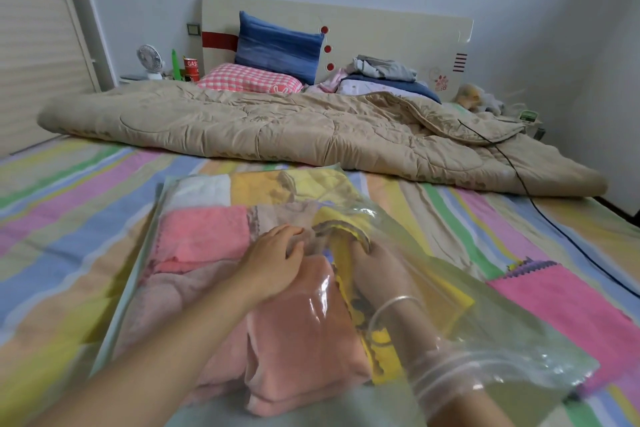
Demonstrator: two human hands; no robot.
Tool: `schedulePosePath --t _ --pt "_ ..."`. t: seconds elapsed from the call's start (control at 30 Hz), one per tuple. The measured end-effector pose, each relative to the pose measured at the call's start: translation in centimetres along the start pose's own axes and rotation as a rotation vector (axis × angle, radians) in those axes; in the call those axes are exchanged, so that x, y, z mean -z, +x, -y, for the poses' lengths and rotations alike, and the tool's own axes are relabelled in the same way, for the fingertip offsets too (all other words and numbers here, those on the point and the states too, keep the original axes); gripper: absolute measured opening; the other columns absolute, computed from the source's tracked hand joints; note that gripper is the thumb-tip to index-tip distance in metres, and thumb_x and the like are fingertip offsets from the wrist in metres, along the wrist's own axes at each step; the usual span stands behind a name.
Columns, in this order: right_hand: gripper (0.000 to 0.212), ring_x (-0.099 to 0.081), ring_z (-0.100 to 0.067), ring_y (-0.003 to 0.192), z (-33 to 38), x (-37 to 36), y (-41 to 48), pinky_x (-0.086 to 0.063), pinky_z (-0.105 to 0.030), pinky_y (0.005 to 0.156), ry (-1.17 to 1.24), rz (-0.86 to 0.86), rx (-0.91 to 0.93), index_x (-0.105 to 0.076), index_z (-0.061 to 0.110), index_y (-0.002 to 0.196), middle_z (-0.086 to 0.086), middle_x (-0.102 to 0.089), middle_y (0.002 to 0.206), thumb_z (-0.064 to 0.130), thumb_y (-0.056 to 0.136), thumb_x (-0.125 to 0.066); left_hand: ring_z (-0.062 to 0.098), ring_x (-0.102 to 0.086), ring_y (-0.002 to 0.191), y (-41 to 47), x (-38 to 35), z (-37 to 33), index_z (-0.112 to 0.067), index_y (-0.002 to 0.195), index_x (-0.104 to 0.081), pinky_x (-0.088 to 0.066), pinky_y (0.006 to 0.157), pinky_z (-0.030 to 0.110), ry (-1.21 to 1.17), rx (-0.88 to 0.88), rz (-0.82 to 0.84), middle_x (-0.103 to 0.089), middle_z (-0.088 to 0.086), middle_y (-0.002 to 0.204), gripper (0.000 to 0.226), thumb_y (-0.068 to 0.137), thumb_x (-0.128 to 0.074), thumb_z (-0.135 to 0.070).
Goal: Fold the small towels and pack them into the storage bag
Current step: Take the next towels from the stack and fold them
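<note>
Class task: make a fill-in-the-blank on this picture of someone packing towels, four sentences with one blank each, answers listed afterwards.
1. Inside the clear storage bag, the right hand holds a folded towel coloured ____.
2. The bracelet sits on the ____ wrist.
3. The loose towel lying outside the bag on the striped sheet is ____.
4. The blue pillow leans against the ____.

Answers: yellow; right; pink; headboard

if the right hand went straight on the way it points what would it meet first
The right hand, inside the storage bag, has its fingertips tucked under the yellow towel; beyond that, probably the yellow-and-tan towel at the bag's far end.
</note>
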State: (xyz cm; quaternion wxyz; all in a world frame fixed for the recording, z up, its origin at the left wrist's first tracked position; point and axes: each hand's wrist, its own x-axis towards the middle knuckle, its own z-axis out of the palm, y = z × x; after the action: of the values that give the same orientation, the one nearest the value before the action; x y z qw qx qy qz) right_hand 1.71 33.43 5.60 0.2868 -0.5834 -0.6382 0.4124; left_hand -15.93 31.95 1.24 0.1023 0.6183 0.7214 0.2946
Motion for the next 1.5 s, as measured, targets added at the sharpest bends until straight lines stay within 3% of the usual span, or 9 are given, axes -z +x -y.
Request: schedulePosePath --t 0.13,0.23,0.37,0.6,0.8,0.93,1.07,1.3,1.5 --pt "0.021 -0.051 -0.022 0.061 -1.4 -3.1 5.8 -0.051 -0.029 0.059 -0.335 -0.043 0.022 -0.058 0.012 0.081 -0.004 -0.053 0.068 0.024 0.094 -0.046 0.011 -0.039 0.135 0.6 0.1 0.2 -0.025 0.138 -0.045 -0.03 0.111 0.028 -0.031 -0.031 0.069 -0.044 -0.008 0.146 0.042 0.098 -0.043 -0.035" --pt "0.035 -0.058 -0.028 0.096 -1.4 -3.9 8.5 -0.045 -0.032 0.075 -0.537 -0.193 0.042 -0.046 0.024 0.13 -0.009 -0.058 0.115 0.019 0.095 -0.04 0.009 -0.037 0.136 1.0 0.2 0.2 -0.027 0.138 -0.045 -0.029 0.113 0.031 -0.04 -0.061 0.08 -0.043 -0.009 0.147 0.041 0.098 -0.043 -0.038" --pt "0.033 -0.049 -0.023 0.115 -1.3 -4.7 12.4 -0.042 -0.032 0.092 -0.886 -0.422 0.203 -0.052 0.02 0.125 -0.006 -0.049 0.126 0.017 0.097 -0.035 0.004 -0.035 0.136 1.3 0.0 0.0 -0.033 0.137 -0.046 -0.028 0.115 0.032 -0.061 -0.109 0.088 -0.041 -0.014 0.147 0.041 0.097 -0.042 -0.04" --pt "0.04 -0.037 -0.034 0.129 -2.2 -6.3 17.1 -0.038 -0.041 0.102 -0.942 -0.201 0.179 -0.054 0.011 0.128 -0.015 -0.049 0.132 0.016 0.092 -0.036 -0.006 -0.036 0.131 2.1 -0.6 0.8 -0.034 0.129 -0.054 -0.028 0.11 0.02 -0.095 -0.159 0.093 -0.047 -0.023 0.137 0.034 0.097 -0.044 -0.04" --pt "0.059 -0.02 -0.036 0.138 -2.9 -6.0 15.0 -0.015 -0.044 0.114 -0.826 -0.136 0.228 -0.052 0.015 0.131 -0.019 -0.03 0.148 0.054 0.09 -0.036 -0.005 -0.052 0.112 2.9 -1.3 2.5 -0.032 0.109 -0.066 -0.039 0.102 0.02 -0.123 -0.125 0.013 -0.062 -0.023 0.113 0.037 0.085 -0.04 -0.042" --pt "0.051 -0.007 -0.029 0.146 -3.3 -6.1 12.0 -0.003 -0.039 0.12 -0.879 -0.142 0.463 -0.039 0.012 0.136 -0.012 -0.034 0.147 0.035 0.091 -0.04 0.005 -0.052 0.115 4.2 -1.4 3.2 -0.028 0.11 -0.065 -0.037 0.1 0.021 -0.003 -0.092 -0.081 -0.062 -0.015 0.116 0.038 0.082 -0.041 -0.039" --pt "0.078 -0.023 -0.021 0.143 -3.3 -5.8 12.4 -0.025 -0.027 0.111 -0.542 0.019 0.248 -0.009 0.011 0.152 -0.007 -0.022 0.156 0.026 0.086 -0.049 0.013 -0.046 0.126 4.4 -2.0 3.8 -0.023 0.125 -0.056 -0.033 0.107 0.026 0.067 -0.009 -0.053 -0.054 -0.007 0.133 0.035 0.092 -0.05 -0.032" --pt "0.024 -0.058 -0.025 0.108 -0.1 -6.0 14.3 -0.041 -0.026 0.085 -0.577 0.049 0.21 -0.063 0.011 0.097 -0.007 -0.063 0.093 0.021 0.095 -0.042 0.01 -0.046 0.124 4.4 -2.5 4.3 -0.025 0.126 -0.055 -0.034 0.107 0.026 0.048 0.008 -0.056 -0.055 -0.009 0.132 0.032 0.095 -0.048 -0.031" --pt "0.048 -0.03 -0.026 0.138 -4.2 -4.8 18.1 -0.024 -0.033 0.113 -0.747 -0.104 0.23 -0.04 0.018 0.138 -0.008 -0.036 0.147 0.033 0.092 -0.042 0.009 -0.042 0.128 4.3 -2.7 4.3 -0.025 0.128 -0.053 -0.03 0.109 0.023 0.107 -0.011 -0.047 -0.051 -0.011 0.136 0.035 0.093 -0.051 -0.03"
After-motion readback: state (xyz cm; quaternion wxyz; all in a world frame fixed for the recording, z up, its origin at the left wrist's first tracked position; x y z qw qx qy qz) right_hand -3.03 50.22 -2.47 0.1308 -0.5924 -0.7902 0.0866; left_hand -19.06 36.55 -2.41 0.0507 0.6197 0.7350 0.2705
